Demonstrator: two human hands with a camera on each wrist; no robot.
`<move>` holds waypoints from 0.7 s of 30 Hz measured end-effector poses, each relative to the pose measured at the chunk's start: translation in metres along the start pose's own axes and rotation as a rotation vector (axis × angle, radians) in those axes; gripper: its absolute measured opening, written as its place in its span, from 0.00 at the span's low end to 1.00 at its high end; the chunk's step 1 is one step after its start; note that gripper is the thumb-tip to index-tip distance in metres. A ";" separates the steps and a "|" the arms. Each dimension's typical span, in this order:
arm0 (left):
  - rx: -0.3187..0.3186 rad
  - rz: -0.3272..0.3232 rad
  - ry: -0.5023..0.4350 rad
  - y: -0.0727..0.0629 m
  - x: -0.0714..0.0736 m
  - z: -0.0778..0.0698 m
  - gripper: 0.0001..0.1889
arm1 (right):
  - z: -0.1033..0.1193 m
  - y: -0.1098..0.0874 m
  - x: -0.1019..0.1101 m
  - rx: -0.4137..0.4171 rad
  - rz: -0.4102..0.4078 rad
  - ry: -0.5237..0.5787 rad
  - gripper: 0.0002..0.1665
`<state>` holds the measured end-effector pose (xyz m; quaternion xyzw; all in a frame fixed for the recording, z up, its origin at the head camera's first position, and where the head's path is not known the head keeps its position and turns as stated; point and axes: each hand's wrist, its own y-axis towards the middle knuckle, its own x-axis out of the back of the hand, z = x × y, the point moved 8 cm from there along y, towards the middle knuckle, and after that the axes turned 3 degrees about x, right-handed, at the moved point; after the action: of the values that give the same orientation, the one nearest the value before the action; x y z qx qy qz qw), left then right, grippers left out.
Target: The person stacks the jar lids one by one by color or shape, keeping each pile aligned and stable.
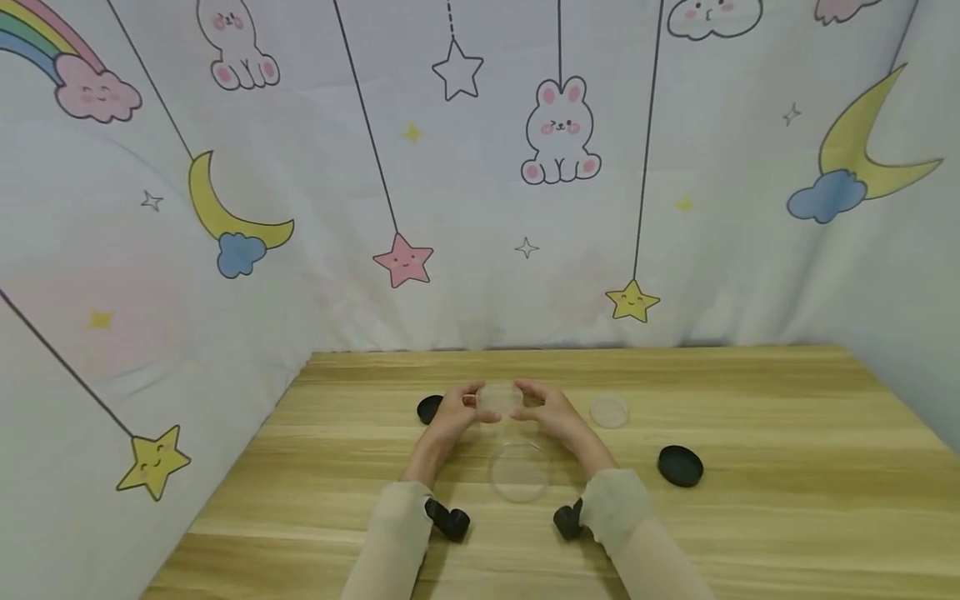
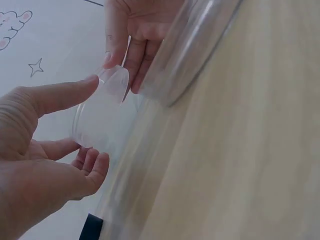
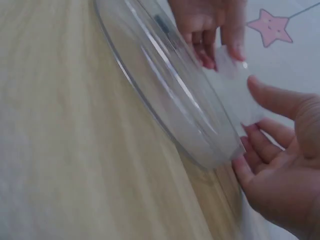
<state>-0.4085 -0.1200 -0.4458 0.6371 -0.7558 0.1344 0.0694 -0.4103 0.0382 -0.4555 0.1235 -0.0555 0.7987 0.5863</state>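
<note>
A small translucent round container [image 1: 500, 398] is held up between both hands over the far middle of the table. My left hand [image 1: 456, 410] pinches it from the left; in the left wrist view its thumb is on top of the container [image 2: 102, 115], with several fingers below. From the right, my right hand [image 1: 551, 411] grips the opposite side, fingertips and thumb at the edge, as the right wrist view shows against the container [image 3: 246, 97]. A larger clear round dish [image 1: 520, 473] stands on the table between the forearms and cuts across the foreground of both wrist views.
A small clear round dish [image 1: 609, 411] sits just right of the right hand. One black round lid [image 1: 429, 408] lies by the left hand, partly hidden, and another black round lid [image 1: 681, 466] farther right. A patterned curtain [image 1: 480, 208] hangs behind the wooden table [image 1: 787, 517].
</note>
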 end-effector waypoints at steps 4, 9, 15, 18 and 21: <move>-0.031 -0.004 -0.081 -0.004 0.001 -0.012 0.38 | 0.011 -0.003 0.003 0.037 0.003 0.083 0.42; -0.079 0.012 -0.134 -0.010 0.001 -0.027 0.39 | 0.020 -0.002 0.007 0.034 -0.005 0.188 0.37; -0.118 0.029 -0.171 -0.018 0.003 -0.041 0.40 | 0.035 -0.008 0.009 0.052 -0.003 0.248 0.35; -0.137 0.038 -0.181 -0.023 0.005 -0.049 0.39 | 0.043 -0.012 0.010 0.076 0.013 0.252 0.36; -0.164 0.049 -0.171 -0.027 0.007 -0.058 0.38 | 0.052 -0.015 0.012 0.096 0.030 0.265 0.36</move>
<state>-0.3871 -0.1137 -0.3855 0.6196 -0.7829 0.0192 0.0534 -0.3927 0.0414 -0.4034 0.0441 0.0588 0.8183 0.5700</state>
